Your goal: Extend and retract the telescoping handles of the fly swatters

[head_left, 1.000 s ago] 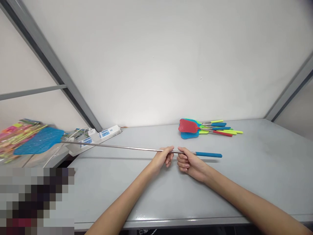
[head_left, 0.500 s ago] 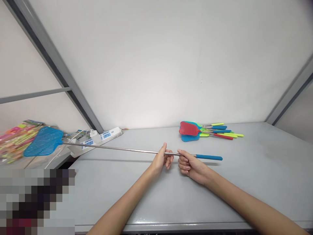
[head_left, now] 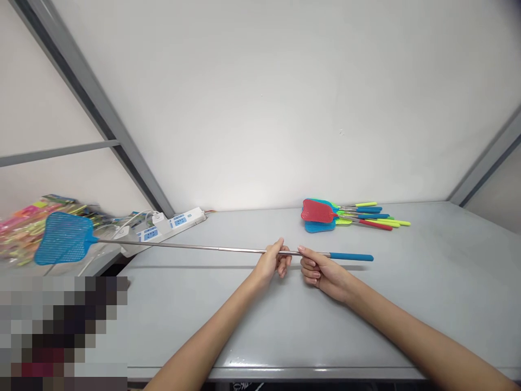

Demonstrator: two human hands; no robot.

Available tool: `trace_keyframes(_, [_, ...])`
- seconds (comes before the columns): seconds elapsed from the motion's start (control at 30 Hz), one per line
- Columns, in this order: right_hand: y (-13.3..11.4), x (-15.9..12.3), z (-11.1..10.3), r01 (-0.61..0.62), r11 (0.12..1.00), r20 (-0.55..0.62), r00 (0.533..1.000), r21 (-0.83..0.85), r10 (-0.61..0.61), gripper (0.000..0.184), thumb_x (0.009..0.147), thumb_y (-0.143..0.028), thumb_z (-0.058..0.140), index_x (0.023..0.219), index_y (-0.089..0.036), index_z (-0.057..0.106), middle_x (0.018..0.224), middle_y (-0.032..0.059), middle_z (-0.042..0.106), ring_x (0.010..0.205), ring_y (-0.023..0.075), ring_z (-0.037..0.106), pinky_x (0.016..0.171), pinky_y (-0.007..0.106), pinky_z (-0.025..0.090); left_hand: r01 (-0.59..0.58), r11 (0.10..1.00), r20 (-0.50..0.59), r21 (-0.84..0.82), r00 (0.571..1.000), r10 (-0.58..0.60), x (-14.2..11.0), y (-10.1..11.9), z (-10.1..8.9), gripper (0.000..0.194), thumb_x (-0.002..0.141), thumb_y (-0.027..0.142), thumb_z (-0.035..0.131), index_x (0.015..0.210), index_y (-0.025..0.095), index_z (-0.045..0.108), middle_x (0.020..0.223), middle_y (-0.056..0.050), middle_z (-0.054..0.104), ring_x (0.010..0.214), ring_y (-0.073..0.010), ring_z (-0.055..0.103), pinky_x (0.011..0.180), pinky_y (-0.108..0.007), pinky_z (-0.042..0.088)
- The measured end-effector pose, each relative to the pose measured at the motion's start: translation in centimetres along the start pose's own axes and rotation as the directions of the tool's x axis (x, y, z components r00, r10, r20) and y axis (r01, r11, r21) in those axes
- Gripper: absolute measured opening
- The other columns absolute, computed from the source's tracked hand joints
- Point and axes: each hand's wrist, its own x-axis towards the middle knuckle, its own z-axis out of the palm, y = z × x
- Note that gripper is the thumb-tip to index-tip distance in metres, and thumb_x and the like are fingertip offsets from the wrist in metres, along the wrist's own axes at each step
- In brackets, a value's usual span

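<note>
A long fly swatter [head_left: 183, 246] with a metal telescopic rod spans the view, held level above the table. Its blue perforated head is out at the left, and its blue grip points right. My left hand [head_left: 272, 263] pinches the rod near its middle, thumb on top. Just to the right, my right hand [head_left: 321, 271] is closed on the rod beside the blue grip, fingers curled under and thumb along it. Further back lies a pile of collapsed fly swatters, a red one [head_left: 317, 210] on top, with blue and green ones beneath.
A white power strip [head_left: 179, 221] with a plug and cables lies at the back left of the grey table [head_left: 407, 293]. Colourful items in clear plastic bags [head_left: 24, 233] are heaped at the far left. A white wall [head_left: 264, 108] stands behind.
The swatter's blue head has turned to face the camera more fully and sits slightly further left. Both hands keep their grip on the rod. The view has shifted slightly.
</note>
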Motion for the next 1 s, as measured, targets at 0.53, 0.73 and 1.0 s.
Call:
trace_keyframes(0.53, [-0.5,-0.5,0.4,0.048,0.993,0.071,0.997,-0.104,-0.041,0.042,0.077,-0.046,0.045,0.050,-0.017,0.029,0.048,-0.0065,0.019,0.043,0.0057,0.019,0.044,0.023,0.015,-0.056,0.993,0.091,0.102,0.995,0.047,-0.8,0.9,0.6,0.042,0.075,0.050,0.040,0.048,0.017,0.044,0.032,0.005,0.034,0.034,-0.0078,0.036,0.044,-0.022,0.031])
trace_keyframes(0.73, [-0.4,-0.6,0.8,0.043,0.996,0.103,0.994,-0.075,-0.035,0.042,0.078,-0.046,0.043,0.051,-0.016,0.031,0.049,-0.0062,0.021,0.042,0.0054,0.019,0.044,0.022,0.015,-0.155,0.985,0.047,0.077,0.987,0.151,-0.8,0.7,1.1,0.033,0.076,0.048,0.042,0.067,0.016,0.048,0.038,0.006,0.040,0.035,-0.0063,0.035,0.041,-0.020,0.030])
trace_keyframes(1.0, [0.2,-0.3,0.5,0.032,0.999,0.115,0.993,-0.034,-0.027,0.040,0.079,-0.041,0.041,0.050,-0.015,0.034,0.057,0.0016,0.047,0.041,0.0042,0.025,0.044,0.021,0.016,-0.209,0.978,0.063,0.016,0.976,0.207,-1.1,0.7,2.1,0.024,0.073,0.040,0.052,0.076,0.017,0.046,0.058,0.001,0.058,0.043,-0.0057,0.041,0.041,-0.019,0.031])
